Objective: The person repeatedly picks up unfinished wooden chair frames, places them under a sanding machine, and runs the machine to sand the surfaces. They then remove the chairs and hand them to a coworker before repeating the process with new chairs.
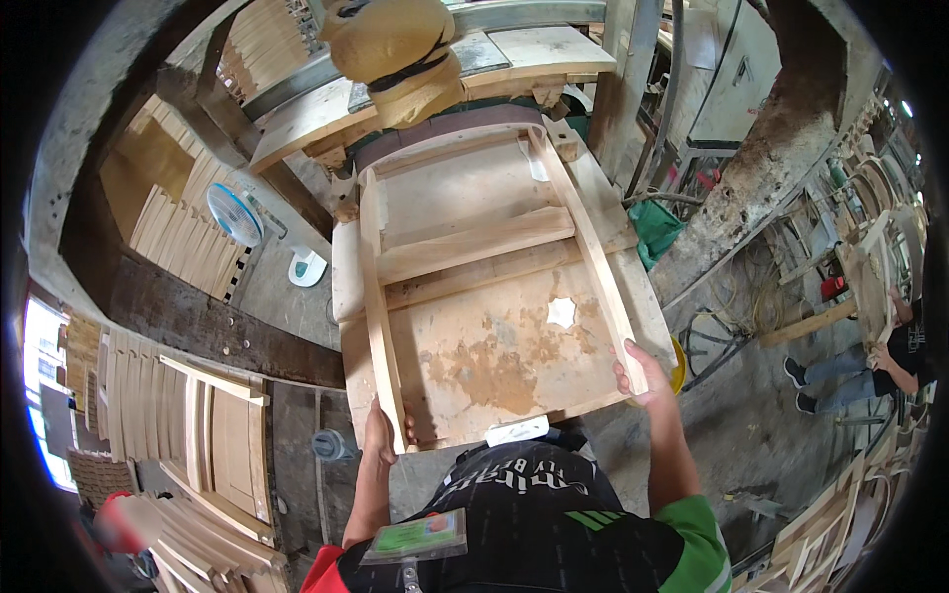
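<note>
Workshop, concrete floor; stained wooden table (489, 371) directly before the person. Near edge: left hand (380, 431) closed around the left leg of a wooden frame (474, 247) by the near left corner; right hand (645, 374) grips the right leg by the near right corner. Contact of leg ends with the table: cannot tell. White patch (561, 313) between the legs. Farther, crossbar; frame's curved end at the far edge. Fan (235, 214) beyond the left edge.
</note>
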Tool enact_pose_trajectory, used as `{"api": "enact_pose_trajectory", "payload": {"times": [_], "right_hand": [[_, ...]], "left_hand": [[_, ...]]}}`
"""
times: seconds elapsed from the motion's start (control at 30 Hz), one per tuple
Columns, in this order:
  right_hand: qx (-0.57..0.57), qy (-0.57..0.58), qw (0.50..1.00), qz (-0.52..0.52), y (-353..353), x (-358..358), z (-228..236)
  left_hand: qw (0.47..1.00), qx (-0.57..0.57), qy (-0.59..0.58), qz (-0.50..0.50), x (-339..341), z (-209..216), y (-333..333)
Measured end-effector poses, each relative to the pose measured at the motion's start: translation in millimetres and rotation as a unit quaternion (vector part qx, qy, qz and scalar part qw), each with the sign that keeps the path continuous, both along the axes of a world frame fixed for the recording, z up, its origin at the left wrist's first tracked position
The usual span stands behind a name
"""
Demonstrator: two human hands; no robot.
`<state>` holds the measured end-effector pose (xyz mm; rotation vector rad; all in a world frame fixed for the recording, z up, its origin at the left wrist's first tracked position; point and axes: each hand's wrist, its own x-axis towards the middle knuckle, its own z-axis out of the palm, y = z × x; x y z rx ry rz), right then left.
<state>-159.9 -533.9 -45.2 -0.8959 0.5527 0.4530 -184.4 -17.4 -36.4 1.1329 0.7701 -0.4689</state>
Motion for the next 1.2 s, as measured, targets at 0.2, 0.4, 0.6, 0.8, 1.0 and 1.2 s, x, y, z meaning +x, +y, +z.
{"api": "enact_pose_trajectory", "payload": {"times": [0.2, 0.4, 0.6, 0.8, 1.0, 1.2], "right_hand": [[0.007, 0.004, 1.000, 0.000, 15, -21, 1], [-0.017, -0.025, 0.999, -0.033, 52, -53, 9], [-0.005, -0.061, 0.998, -0.031, 62, -69, 23], [0.012, -0.038, 0.998, -0.048, 55, -87, 31], [0.009, -0.027, 0.999, -0.044, 43, -109, 41], [-0.003, -0.035, 0.999, -0.026, 36, -125, 46]], "left_hand": [[1.000, 0.018, -0.007, -0.003, -1, 19, 13], [0.998, 0.052, 0.009, -0.033, -8, 51, 32], [0.997, 0.059, 0.026, -0.039, -16, 57, 47], [0.996, 0.075, 0.040, -0.036, -33, 57, 51], [0.997, 0.066, 0.012, -0.033, -62, 67, 43], [0.996, 0.078, 0.010, -0.030, -88, 72, 41]]}}
